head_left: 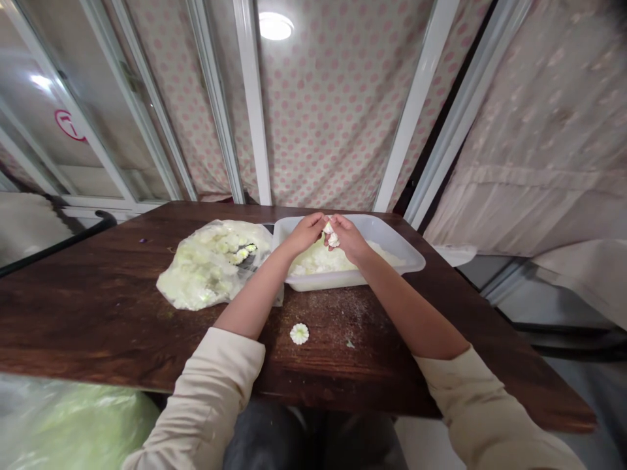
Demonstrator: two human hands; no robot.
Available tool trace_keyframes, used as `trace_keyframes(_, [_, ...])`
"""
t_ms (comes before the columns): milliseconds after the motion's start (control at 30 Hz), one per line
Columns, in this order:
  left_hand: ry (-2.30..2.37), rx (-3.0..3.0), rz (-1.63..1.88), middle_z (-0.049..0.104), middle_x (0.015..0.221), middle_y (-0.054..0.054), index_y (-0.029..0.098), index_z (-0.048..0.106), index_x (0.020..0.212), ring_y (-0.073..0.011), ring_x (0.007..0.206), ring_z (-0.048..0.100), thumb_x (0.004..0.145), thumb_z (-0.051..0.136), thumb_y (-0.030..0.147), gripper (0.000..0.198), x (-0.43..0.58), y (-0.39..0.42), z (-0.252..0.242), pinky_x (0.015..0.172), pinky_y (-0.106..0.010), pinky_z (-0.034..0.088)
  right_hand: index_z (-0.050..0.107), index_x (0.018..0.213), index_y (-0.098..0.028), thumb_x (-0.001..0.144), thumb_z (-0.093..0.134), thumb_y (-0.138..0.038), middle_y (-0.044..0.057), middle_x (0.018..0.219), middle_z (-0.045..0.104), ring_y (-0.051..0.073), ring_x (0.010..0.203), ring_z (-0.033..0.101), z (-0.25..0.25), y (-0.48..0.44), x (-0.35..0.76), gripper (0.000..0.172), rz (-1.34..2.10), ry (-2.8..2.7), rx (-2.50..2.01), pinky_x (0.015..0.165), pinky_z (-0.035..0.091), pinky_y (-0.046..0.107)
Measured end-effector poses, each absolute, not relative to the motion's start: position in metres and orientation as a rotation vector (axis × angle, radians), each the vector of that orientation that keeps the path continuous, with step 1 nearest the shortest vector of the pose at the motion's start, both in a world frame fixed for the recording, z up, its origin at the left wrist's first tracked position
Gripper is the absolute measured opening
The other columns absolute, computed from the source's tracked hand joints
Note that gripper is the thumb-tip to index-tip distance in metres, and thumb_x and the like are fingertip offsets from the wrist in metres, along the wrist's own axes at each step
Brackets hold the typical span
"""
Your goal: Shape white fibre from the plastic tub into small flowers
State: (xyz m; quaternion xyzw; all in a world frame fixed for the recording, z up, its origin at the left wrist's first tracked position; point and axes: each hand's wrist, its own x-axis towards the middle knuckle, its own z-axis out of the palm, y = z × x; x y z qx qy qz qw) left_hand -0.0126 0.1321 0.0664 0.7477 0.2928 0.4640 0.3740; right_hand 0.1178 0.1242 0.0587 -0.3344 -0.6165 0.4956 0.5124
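Observation:
Over the white plastic tub (416, 261), my left hand (307, 232) and my right hand (349, 237) meet with their fingers closed in a pinch. Between the fingertips is a small white flower piece (328, 228). Just below it, a second white ruffled flower (334, 240) shows against the fingers of my right hand. White loose pieces (326, 260) cover the bottom of the tub; their exact shape is too blurred to tell. On the table near me lies a single white flower head (299, 333) with a pale green centre.
Left of the tub, a clear plastic bag (206, 261) of pale yellow-green flowers lies on the dark wooden table (108, 307). A larger bag (83, 424) with light green contents sits below the table's front edge. Polka-dot curtains (333, 111) hang behind window frames.

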Motion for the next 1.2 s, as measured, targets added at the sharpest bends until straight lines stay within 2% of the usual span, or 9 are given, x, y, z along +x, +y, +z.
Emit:
trace_keyframes(233, [0.833,2.015,1.209,0.052,0.048,0.002,0.015,0.048,0.061,-0.0067,0.044,0.035,0.086,0.035,0.039,0.037,-0.008,0.124,0.073,0.048,-0.021,0.029,0.046,0.077,-0.019,0.079,0.048,-0.056,-0.007,0.045,0.046,0.007,0.037,0.045,0.057,0.123,0.118,0.038,1.072,-1.500,-0.797,0.032,0.035,0.016])
trace_keyframes(367, [0.928,2.054,1.246,0.045,0.042,0.002,0.014,0.048,0.051,-0.0068,0.042,0.035,0.087,0.033,0.042,0.048,-0.004,0.118,0.075,0.048,-0.022,0.029,0.049,0.075,-0.017,0.078,0.047,-0.059,-0.006,0.041,0.045,0.007,0.034,0.043,0.060,0.120,0.118,0.042,1.074,-1.455,-0.828,0.031,0.033,0.016])
trace_keyframes(467, [0.893,2.047,1.193,0.045,0.043,0.001,0.014,0.050,0.053,-0.0071,0.042,0.035,0.088,0.028,0.044,0.052,-0.003,0.119,0.073,0.048,-0.022,0.029,0.049,0.071,-0.016,0.076,0.047,-0.062,-0.005,0.039,0.044,0.008,0.033,0.043,0.060,0.120,0.118,0.046,1.085,-1.432,-0.855,0.030,0.032,0.017])
trace_keyframes(600, [0.984,2.033,1.253,0.043,0.044,0.002,0.015,0.045,0.055,-0.0083,0.045,0.037,0.087,0.032,0.044,0.044,-0.005,0.127,0.067,0.050,-0.023,0.030,0.049,0.072,-0.016,0.076,0.048,-0.062,-0.004,0.041,0.046,0.008,0.034,0.045,0.059,0.122,0.117,0.046,1.094,-1.417,-0.887,0.030,0.033,0.017])
trace_keyframes(700, [1.041,2.021,1.323,0.042,0.047,0.003,0.016,0.043,0.058,-0.0089,0.048,0.038,0.086,0.034,0.042,0.039,-0.007,0.132,0.066,0.051,-0.023,0.030,0.048,0.077,-0.017,0.079,0.047,-0.058,-0.004,0.045,0.048,0.008,0.031,0.044,0.059,0.123,0.117,0.041,1.113,-1.394,-0.913,0.026,0.027,0.017])
trace_keyframes(800, [1.083,2.003,1.344,0.042,0.049,0.003,0.016,0.042,0.059,-0.0092,0.050,0.037,0.086,0.034,0.040,0.037,-0.008,0.132,0.067,0.051,-0.023,0.030,0.049,0.080,-0.018,0.078,0.054,-0.050,-0.005,0.049,0.048,0.007,0.031,0.042,0.060,0.122,0.119,0.033,1.163,-1.433,-0.873,0.025,0.021,0.016])
trace_keyframes(967, [1.158,2.009,1.374,0.038,0.049,0.003,0.018,0.038,0.056,-0.0100,0.051,0.037,0.085,0.033,0.040,0.037,-0.009,0.132,0.068,0.052,-0.024,0.029,0.050,0.072,-0.017,0.073,0.064,-0.036,-0.006,0.054,0.042,0.003,0.036,0.038,0.062,0.123,0.122,0.024,1.207,-1.359,-0.891,0.028,0.019,0.014])
trace_keyframes(1200, [1.184,2.109,1.376,0.040,0.054,0.002,0.018,0.038,0.057,-0.0112,0.055,0.038,0.086,0.032,0.038,0.035,-0.009,0.133,0.066,0.055,-0.025,0.029,0.039,0.065,-0.019,0.076,0.058,-0.045,-0.008,0.049,0.037,0.004,0.034,0.032,0.055,0.127,0.121,0.034,1.144,-1.471,-0.874,0.027,0.024,0.014])
